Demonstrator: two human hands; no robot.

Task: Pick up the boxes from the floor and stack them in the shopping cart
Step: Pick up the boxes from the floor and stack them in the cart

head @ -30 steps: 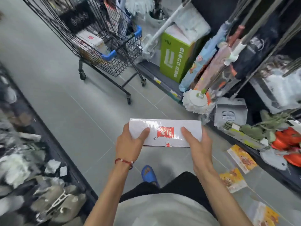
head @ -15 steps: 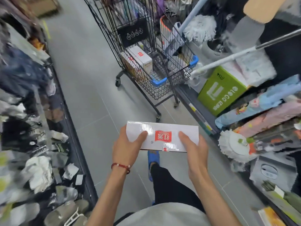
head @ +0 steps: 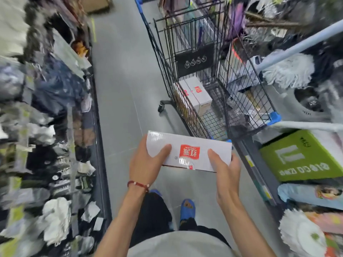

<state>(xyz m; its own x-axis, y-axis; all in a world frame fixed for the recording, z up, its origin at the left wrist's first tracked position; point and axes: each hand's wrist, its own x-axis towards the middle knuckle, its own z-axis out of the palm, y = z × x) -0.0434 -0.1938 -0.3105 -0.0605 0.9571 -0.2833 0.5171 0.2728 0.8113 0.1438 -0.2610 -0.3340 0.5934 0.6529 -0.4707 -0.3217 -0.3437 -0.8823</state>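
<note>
The left hand (head: 146, 162) and right hand (head: 226, 170) held the box (head: 189, 140) in a thumb-over grip, just short of the cart (head: 241, 84). Its wrap appeared glossy; slippage could drop it outside the cart.

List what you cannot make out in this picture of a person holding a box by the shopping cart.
Head view: the underside of the box, facing away, and its ends, covered by the left hand and right hand.
Head view: the full load of the shopping cart; its wires and the top boxes cover anything below.
Head view: the left shelf goods, motion-blurred.
</note>
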